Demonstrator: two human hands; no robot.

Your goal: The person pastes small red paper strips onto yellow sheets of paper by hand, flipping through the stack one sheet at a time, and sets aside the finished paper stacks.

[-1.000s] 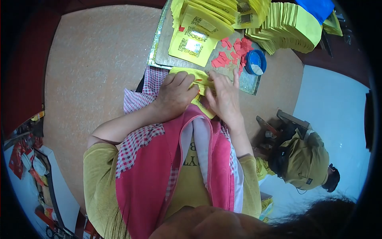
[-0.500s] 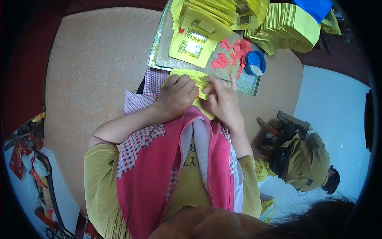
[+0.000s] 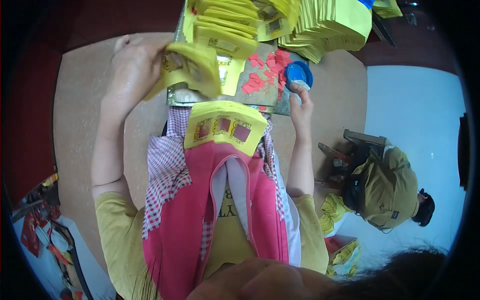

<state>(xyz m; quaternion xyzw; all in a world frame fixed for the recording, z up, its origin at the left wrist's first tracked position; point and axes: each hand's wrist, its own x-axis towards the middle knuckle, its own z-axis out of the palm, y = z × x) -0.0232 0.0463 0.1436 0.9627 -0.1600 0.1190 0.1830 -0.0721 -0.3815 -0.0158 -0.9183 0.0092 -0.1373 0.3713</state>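
Raised at the upper left, my left hand (image 3: 132,75) is closed on the edge of a yellow printed paper (image 3: 192,72), which is smeared by motion. My right hand (image 3: 302,112) reaches to a round blue dish (image 3: 309,72). Its fingertips touch a whitish lump (image 3: 300,86) at the dish's near rim, and it grips nothing that I can see. On my lap lies a stack of yellow papers (image 3: 225,112), the top one printed with three dark squares in ornate frames. Small red paper pieces (image 3: 254,82) are scattered on the board (image 3: 265,52) left of the dish.
Bundles of yellow papers (image 3: 225,22) and a thick fanned stack (image 3: 330,30) fill the far side of the work surface. To the right, another person (image 3: 390,190) in an olive top bends beside a low wooden stool (image 3: 365,137). Bagged goods (image 3: 45,240) stand at lower left.
My left hand has moved up and left from the lap stack with a yellow paper. My right hand has gone from the stack to the blue dish. The lap stack is now uncovered.
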